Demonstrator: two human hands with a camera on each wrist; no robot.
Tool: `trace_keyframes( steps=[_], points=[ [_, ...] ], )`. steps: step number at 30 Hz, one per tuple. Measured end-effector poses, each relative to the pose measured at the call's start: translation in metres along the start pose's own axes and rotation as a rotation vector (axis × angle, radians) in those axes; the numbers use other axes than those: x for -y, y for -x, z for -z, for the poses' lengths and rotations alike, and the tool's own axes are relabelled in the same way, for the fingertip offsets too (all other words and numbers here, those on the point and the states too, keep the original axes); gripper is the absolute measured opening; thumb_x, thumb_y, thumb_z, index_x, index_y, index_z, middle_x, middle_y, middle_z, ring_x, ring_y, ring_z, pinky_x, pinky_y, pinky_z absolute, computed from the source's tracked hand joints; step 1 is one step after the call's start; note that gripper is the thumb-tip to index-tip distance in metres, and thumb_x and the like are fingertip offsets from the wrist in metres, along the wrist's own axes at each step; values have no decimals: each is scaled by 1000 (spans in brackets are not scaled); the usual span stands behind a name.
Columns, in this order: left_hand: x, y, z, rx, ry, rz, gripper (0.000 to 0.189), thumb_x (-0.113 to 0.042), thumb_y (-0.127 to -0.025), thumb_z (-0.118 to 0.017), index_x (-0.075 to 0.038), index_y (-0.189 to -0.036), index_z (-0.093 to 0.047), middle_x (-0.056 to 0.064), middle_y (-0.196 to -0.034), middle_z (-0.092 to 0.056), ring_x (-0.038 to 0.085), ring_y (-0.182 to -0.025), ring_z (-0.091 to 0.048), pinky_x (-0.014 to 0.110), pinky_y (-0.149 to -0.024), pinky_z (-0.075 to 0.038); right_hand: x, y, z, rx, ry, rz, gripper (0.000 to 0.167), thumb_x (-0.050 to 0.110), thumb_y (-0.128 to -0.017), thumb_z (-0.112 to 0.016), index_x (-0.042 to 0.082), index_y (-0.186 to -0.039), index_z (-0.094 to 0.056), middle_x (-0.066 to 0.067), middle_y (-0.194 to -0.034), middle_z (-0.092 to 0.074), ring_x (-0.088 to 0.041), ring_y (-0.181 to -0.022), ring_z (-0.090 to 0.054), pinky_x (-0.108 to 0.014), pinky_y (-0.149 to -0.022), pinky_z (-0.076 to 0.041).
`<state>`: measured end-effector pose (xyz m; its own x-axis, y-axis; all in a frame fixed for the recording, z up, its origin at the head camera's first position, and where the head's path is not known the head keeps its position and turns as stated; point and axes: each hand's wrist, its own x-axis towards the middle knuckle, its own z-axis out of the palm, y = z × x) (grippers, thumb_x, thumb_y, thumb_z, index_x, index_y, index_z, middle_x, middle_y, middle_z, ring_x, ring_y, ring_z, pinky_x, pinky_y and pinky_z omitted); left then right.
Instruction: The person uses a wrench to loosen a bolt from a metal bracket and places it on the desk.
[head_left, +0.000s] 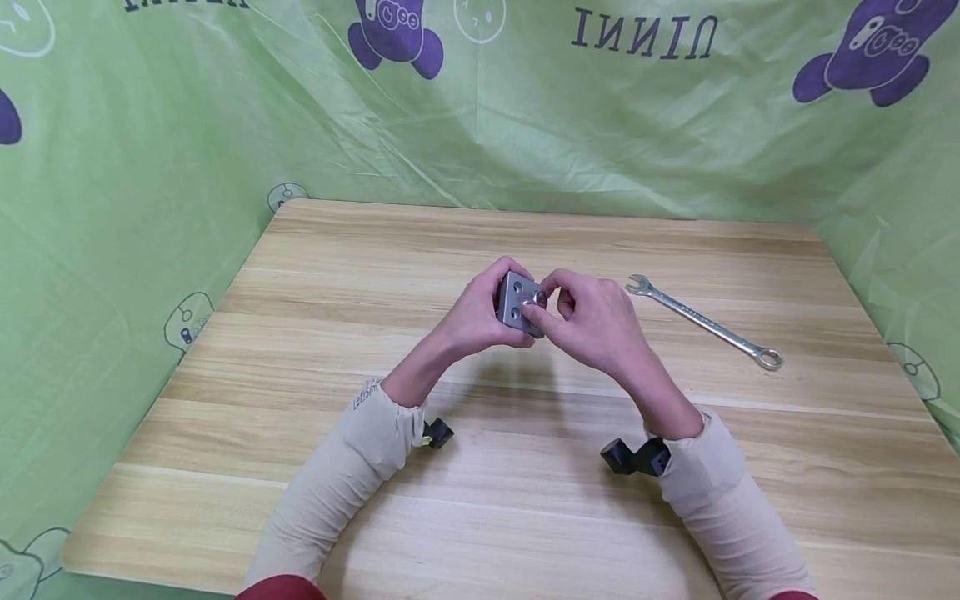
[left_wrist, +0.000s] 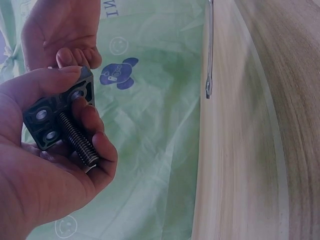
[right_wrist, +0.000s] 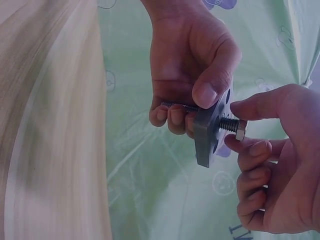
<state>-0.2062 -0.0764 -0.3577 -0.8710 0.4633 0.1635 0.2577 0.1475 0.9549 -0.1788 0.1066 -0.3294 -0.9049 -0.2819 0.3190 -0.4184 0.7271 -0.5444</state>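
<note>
My left hand (head_left: 480,312) grips a grey square plate (head_left: 510,310) with several holes, held up over the table. A hex bolt (head_left: 540,298) runs through the plate. In the left wrist view, its long threaded shank (left_wrist: 77,137) sticks out of the dark ribbed back, beside the curled left fingers. The right wrist view shows the bolt head (right_wrist: 241,130) standing off the plate's face, with some thread between them. Thumb and index finger of my right hand (head_left: 596,321) pinch the bolt by its head; the other right fingers are curled in.
A combination wrench (head_left: 705,322) lies on the wooden table (head_left: 360,242), to the right of my hands, its open end pointing away. Green printed sheeting (head_left: 600,150) hangs behind the table and along both sides. Small black cameras (head_left: 633,457) sit at both wrists.
</note>
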Motion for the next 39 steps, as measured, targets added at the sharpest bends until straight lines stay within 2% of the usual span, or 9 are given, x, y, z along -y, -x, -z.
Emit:
trace_keyframes(
  steps=[5,11,22,28,39],
  points=[
    [0,0,0,3,7,1,63,8,-63,-80,-3,-118,-51,16,-103,-62,18,-86,-61,28,-72,-55,0,1,1,-10,-21,51,16,21,-83,-70,11,-96,-72,3,-57,-40,-14,-54,-36,-27,-55,-27],
    [0,0,0,0,2,-3,63,8,-62,-80,-3,-118,-52,16,-102,-63,18,-85,-61,28,-72,-54,-1,1,5,4,-68,100,21,15,-80,-68,11,-100,-75,3,-57,-38,-13,-55,-35,-25,-56,-26],
    [2,0,0,17,-8,-5,62,8,-64,-80,-3,-117,-51,16,-107,-61,20,-89,-61,27,-73,-55,-1,0,9,73,-198,91,23,13,-80,-67,11,-100,-78,5,-58,-36,-9,-56,-33,-23,-55,-26],
    [2,0,0,12,-19,1,60,8,-65,-79,-4,-116,-51,14,-105,-60,20,-87,-61,26,-72,-54,1,1,9,92,-209,108,20,13,-81,-68,12,-99,-79,5,-58,-37,-10,-56,-34,-23,-55,-27],
    [2,-1,-1,7,-28,2,60,7,-65,-80,-3,-116,-52,13,-102,-59,19,-86,-57,26,-71,-52,3,2,9,98,-220,124,14,17,-82,-76,11,-94,-78,5,-59,-37,-8,-56,-33,-22,-55,-27]
  ],
)
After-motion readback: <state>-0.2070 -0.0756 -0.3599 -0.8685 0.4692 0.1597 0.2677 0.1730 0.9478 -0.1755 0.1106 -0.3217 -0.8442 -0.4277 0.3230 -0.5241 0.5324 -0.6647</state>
